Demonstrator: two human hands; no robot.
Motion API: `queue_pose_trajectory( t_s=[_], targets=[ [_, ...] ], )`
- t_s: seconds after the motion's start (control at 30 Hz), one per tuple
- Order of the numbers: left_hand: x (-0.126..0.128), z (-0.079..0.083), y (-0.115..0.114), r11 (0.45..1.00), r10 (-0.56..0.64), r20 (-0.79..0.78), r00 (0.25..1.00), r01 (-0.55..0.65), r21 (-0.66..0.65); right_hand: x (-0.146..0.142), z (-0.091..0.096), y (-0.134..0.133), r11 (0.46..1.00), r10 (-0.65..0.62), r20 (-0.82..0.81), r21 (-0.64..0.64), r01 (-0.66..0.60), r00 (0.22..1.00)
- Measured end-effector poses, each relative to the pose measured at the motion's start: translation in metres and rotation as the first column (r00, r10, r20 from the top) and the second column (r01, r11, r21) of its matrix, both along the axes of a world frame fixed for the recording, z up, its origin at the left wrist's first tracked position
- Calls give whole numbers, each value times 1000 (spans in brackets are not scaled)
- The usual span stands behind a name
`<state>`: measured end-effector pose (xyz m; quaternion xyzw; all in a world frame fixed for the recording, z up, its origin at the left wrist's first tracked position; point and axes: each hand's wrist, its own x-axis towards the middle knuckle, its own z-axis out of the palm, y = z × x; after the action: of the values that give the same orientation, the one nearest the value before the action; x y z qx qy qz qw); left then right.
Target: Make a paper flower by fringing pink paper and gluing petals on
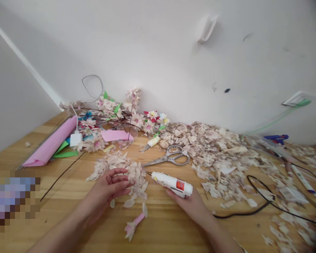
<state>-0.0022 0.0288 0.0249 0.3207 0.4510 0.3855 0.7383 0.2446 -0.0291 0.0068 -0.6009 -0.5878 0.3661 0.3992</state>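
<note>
My right hand [188,202] is wrapped round a white glue gun [172,183] with a red-orange patch, its thin tip pointing left. My left hand [117,184] reaches to the near edge of a small heap of pale dried petals [112,161]. Its fingers are curved and apart, and the fingertips touch or nearly touch the petals. In front of the hands lies a small flower [131,228] with a pink stem and a few petals at its end; one loose petal [145,209] rests against the stem. Grey scissors [171,157] lie beyond the glue gun.
Finished flower branches [107,109] lie along the wall. A rolled pink sheet [51,142] and a white charger [76,139] are at left. A large petal pile [213,147] spreads right, near a black cable [242,213], a blue glue gun [276,138] and a yellow-handled cutter [153,141].
</note>
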Motion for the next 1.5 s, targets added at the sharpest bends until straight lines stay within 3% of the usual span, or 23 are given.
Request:
queue_pose_trajectory(
  t_s=[0.33, 0.7, 1.5],
  targets=[
    [5, -2, -5, 1000, 6, 28, 1000, -6, -10, -3, -6, -7, 998, 45, 72, 40, -48, 996],
    [11, 3, -10, 999, -3, 23, 1000, 4, -39, -12, 16, -9, 976, 200, 187, 45, -212, 962],
    [12, -3, -8, 997, 8, -71, 997, -3, 77, -10, 8, -11, 983, 177, 247, 8, -184, 953]
  ],
)
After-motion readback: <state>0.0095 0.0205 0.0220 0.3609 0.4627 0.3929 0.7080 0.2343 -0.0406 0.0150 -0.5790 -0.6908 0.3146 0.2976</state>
